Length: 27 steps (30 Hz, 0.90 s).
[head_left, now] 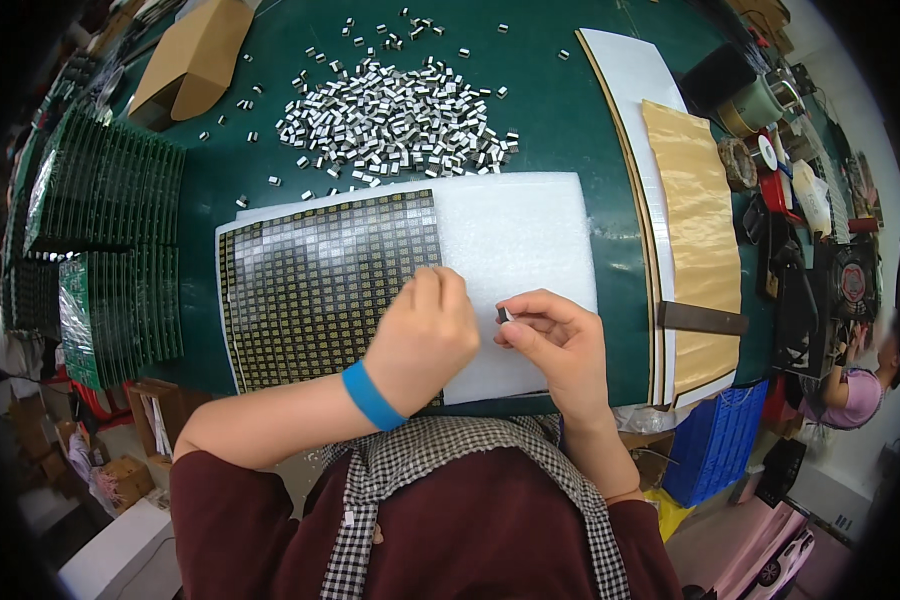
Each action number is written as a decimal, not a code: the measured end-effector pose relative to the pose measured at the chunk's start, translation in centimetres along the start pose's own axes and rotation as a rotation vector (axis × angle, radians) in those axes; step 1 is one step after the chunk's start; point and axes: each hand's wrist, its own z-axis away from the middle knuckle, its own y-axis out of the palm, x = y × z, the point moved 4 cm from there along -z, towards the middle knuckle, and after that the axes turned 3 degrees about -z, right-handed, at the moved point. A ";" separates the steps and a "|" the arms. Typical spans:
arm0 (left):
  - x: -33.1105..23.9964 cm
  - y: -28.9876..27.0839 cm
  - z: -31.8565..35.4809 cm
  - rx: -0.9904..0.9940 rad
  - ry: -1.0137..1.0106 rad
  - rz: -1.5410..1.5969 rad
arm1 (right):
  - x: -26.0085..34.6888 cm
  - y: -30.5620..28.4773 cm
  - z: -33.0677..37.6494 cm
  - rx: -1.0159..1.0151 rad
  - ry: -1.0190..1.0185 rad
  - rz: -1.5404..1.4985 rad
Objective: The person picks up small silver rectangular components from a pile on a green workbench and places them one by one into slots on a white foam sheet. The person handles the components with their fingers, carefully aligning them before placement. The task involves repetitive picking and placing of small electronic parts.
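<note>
My right hand (560, 345) pinches a small dark block (502, 314) with a pale face between thumb and fingertips. It hovers over the white foam sheet (515, 235). Beside it, my left hand (428, 320), with a blue band at the wrist, has its fingers closed and pointing down at the right edge of a sheet of small black and yellow stickers (320, 290). Those fingertips are mostly hidden, so whatever they hold does not show. The sticker sheet lies on the left part of the foam. Beyond the foam is a loose heap of small black-and-white blocks (395, 120).
Racked green circuit boards (120, 310) stand at the left, with an open cardboard box (192, 60) farther back. On the right, white boards carry tan paper (690, 220) and a dark bar (703, 318). A blue crate (715, 440) sits below the green table (550, 110).
</note>
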 end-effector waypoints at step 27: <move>2.4 1.8 1.1 0.472 -0.727 2.288 | 2.2 1.2 1.2 -0.046 -0.663 0.630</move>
